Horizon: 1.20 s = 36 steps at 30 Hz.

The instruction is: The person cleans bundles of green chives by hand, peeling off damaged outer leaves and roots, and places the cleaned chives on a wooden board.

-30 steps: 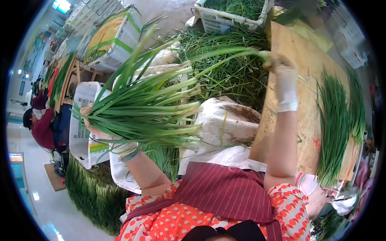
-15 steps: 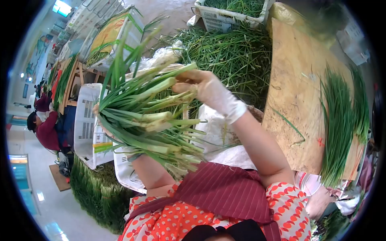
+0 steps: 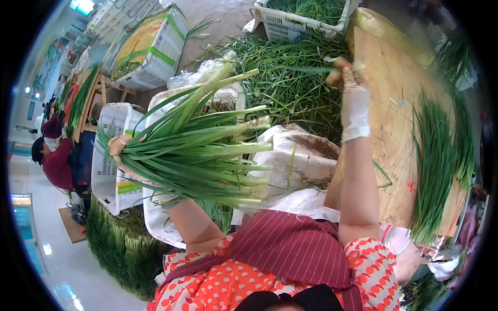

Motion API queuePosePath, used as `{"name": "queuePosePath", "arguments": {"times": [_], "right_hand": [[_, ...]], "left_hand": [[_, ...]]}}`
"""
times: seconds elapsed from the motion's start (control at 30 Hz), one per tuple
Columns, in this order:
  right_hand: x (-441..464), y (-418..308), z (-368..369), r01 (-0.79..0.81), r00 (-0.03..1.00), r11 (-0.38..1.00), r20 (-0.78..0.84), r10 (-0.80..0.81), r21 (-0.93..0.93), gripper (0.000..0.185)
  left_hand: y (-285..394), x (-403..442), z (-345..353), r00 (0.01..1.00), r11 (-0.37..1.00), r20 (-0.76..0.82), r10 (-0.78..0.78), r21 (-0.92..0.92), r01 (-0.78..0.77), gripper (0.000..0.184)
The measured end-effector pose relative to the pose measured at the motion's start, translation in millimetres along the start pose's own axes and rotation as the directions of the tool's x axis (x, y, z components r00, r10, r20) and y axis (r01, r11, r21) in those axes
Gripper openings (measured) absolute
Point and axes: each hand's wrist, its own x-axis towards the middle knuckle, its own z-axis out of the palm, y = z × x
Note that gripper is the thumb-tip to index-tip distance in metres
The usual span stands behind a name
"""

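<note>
My gloved left hand [image 3: 120,147] is wrapped round the leafy end of a bunch of green onions [image 3: 207,142]. The thick pale cut ends fan out to the right, in front of my apron. Out to the right, my gloved right hand [image 3: 353,83] is raised over the edge of the wooden board [image 3: 384,124] and the heap of loose green leaves [image 3: 295,78]. Its fingers are blurred and bent together, with a thin green leaf [image 3: 314,69] trailing left from their tips.
Two bundles of long thin greens [image 3: 433,166] lie along the board's right side. Beneath the bunch stands a white crate [image 3: 155,223], with another crate [image 3: 106,155] to its left. A filled white basket [image 3: 290,28] is at the back. Another person [image 3: 58,163] works at far left.
My right hand has left the stalk ends and swung right, over the board's edge. The bunch in my left hand has dropped slightly and its stalks lie more evenly.
</note>
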Motion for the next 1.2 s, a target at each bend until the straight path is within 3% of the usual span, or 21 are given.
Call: {"name": "queuePosePath", "arguments": {"times": [0.03,0.07,0.1,0.17,0.2,0.23,0.27,0.3,0.33,0.37,0.43,0.5,0.53,0.63,0.77,0.87,0.93,1.0,1.03,1.1,1.2], "right_hand": [[8.4,11.0,-3.5,0.118,0.984,0.993,-0.132,-0.118,-0.01,0.033],[5.2,5.4,-1.4,0.09,0.983,0.92,-0.115,-0.144,-0.382,0.043],[-0.1,0.8,6.3,0.197,0.98,0.904,0.044,-0.195,-0.381,0.046],[-23.5,-31.1,33.2,0.207,0.906,0.947,0.413,-0.092,-0.244,0.049],[-33.1,-49.7,43.4,-0.09,0.756,0.984,0.632,0.167,-0.153,0.041],[-40.5,-50.7,56.2,-0.165,0.615,0.983,0.771,0.163,-0.076,0.04],[-46.0,-50.6,67.4,-0.11,0.532,0.994,0.843,0.072,-0.015,0.039],[-50.5,-51.1,75.6,-0.186,0.501,0.974,0.84,0.207,-0.129,0.035],[-55.2,-42.2,82.8,-0.351,0.535,0.936,0.818,0.213,-0.014,0.033],[-59.5,-33.9,89.0,-0.497,0.564,0.861,0.794,0.228,0.106,0.03],[-62.8,-24.2,93.6,-0.418,0.626,0.907,0.742,0.241,0.058,0.029],[-66.2,-18.6,97.0,-0.34,0.69,0.94,0.679,0.25,0.0,0.027],[-66.6,-16.4,99.3,-0.379,0.736,0.918,0.639,0.222,0.118,0.027],[-63.8,-20.6,94.6,-0.419,0.8,0.876,0.555,0.23,0.239,0.026],[-48.5,-24.8,61.5,-0.183,0.953,0.958,0.278,0.118,0.22,0.03],[-52.0,-42.7,35.3,-0.062,0.933,0.996,0.358,0.034,0.068,0.038],[-62.3,-48.5,21.8,-0.262,0.685,0.961,0.718,0.122,0.086,0.045],[-84.2,-54.2,26.6,-0.378,0.672,0.923,0.707,0.221,0.07,0.042],[-93.2,-62.2,32.6,-0.418,0.679,0.908,0.679,0.279,0.044,0.039],[-96.7,-71.4,47.7,-0.438,0.679,0.898,0.669,0.302,0.039,0.034],[-97.4,-72.4,48.0,-0.464,0.699,0.882,0.644,0.311,0.078,0.03]], "left_hand": [[-2.7,0.1,-2.1,0.967,0.867,0.09,0.238,0.429,-0.253,0.017],[-0.3,-1.6,4.1,0.995,0.994,-0.102,-0.017,0.105,0.028,0.015],[2.1,-3.3,10.3,0.92,0.933,-0.284,-0.27,-0.313,0.177,0.013],[4.5,-5.9,19.7,0.998,1.0,-0.062,0.013,0.014,-0.012,0.024],[10.0,-5.6,27.3,0.998,1.0,-0.06,0.013,0.011,-0.012,0.024],[18.5,-3.9,34.9,0.974,0.738,-0.012,-0.228,-0.655,0.165,0.018],[20.2,-2.6,35.8,0.95,0.439,0.088,-0.299,-0.872,0.219,0.016],[21.9,-1.2,36.6,0.912,0.079,0.187,-0.366,-0.97,0.231,0.014],[19.3,-1.2,32.5,0.986,0.814,0.045,-0.161,-0.559,0.158,0.015],[20.3,-2.5,31.8,0.972,0.78,0.085,-0.219,-0.583,0.227,0.016],[23.4,-4.2,36.0,0.952,0.741,0.126,-0.278,-0.603,0.296,0.019],[25.3,-4.3,45.0,0.886,0.109,0.322,-0.332,-0.92,0.376,0.022],[25.5,-5.4,41.5,0.855,0.248,0.383,-0.351,-0.842,0.479,0.022],[3.7,-6.0,31.2,0.876,0.23,0.36,-0.32,-0.868,0.441,0.024],[-6.8,-5.2,14.9,0.864,0.236,0.298,-0.406,-0.879,0.414,0.027],[-6.0,-4.1,16.9,0.855,0.093,0.38,-0.352,-0.895,0.436,0.027],[-10.8,-4.9,11.9,0.842,0.004,0.409,-0.351,-0.899,0.438,0.026],[-21.5,-5.9,-0.5,0.855,0.526,0.178,-0.487,-0.722,0.449,0.025],[-22.5,-8.3,0.6,0.855,0.525,0.178,-0.488,-0.722,0.45,0.025],[-16.5,-8.2,13.9,0.85,0.503,0.083,-0.52,-0.775,0.384,0.025],[-13.7,-2.9,20.4,0.877,0.206,0.275,-0.394,-0.903,0.376,0.025]]}}
